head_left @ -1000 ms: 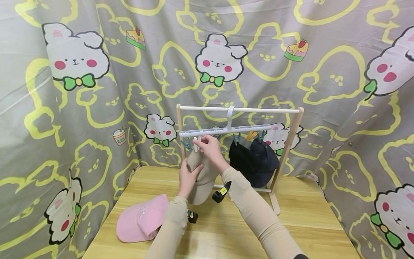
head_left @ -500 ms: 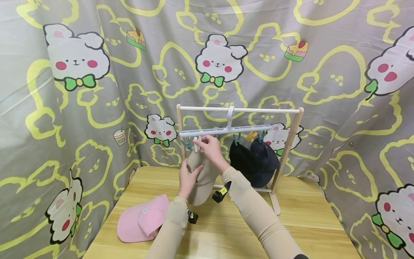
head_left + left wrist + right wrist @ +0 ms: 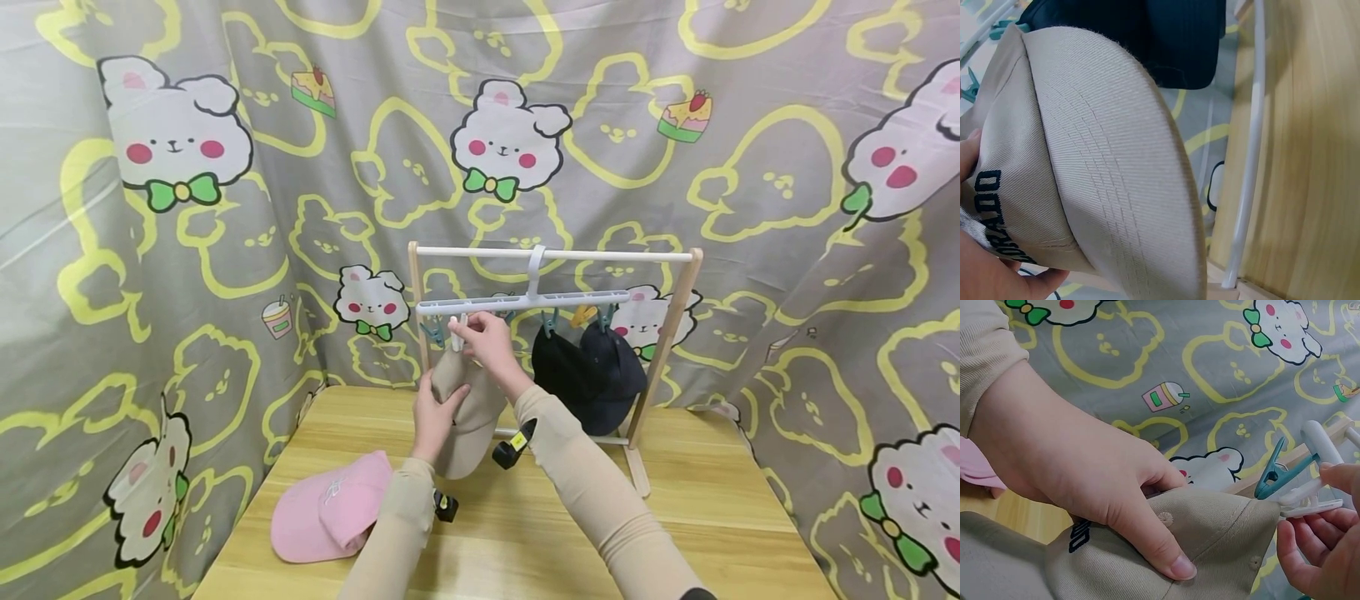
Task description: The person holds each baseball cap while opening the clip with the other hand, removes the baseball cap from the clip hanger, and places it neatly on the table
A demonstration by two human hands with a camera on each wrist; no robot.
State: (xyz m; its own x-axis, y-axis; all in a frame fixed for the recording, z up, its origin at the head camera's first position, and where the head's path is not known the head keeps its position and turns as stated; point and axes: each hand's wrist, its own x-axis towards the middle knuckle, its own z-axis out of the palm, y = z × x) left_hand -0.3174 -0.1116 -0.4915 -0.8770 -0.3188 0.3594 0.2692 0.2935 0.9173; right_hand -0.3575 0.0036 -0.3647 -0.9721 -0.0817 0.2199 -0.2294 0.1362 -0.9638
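Observation:
My left hand (image 3: pixel 435 421) grips the crown of a beige baseball cap (image 3: pixel 1110 156), with the thumb across its front panel. Dark lettering, partly covered, runs along the crown, and the brim points down. At the cap's upper edge my right hand (image 3: pixel 489 340) pinches a white clothespin (image 3: pixel 1313 506) between thumb and fingers. The clothespin's tip meets the cap's edge; whether it bites on the fabric I cannot tell. Just above is the light grey clip hanger (image 3: pixel 480 305). A teal clothespin (image 3: pixel 1282 472) dangles beside the white one.
A wooden rack (image 3: pixel 678 333) carries the hanger on its top bar. Two dark caps (image 3: pixel 570 379) hang at the right from teal pegs (image 3: pixel 550 322), near a yellow peg (image 3: pixel 582 314). On the wooden table (image 3: pixel 675 533) a pink cap (image 3: pixel 322 512) lies front left. Patterned curtain (image 3: pixel 300 208) surrounds everything.
Both hands stay nearly in place at the white clothespin and beige cap. The cap's brim shifts very slightly downward.

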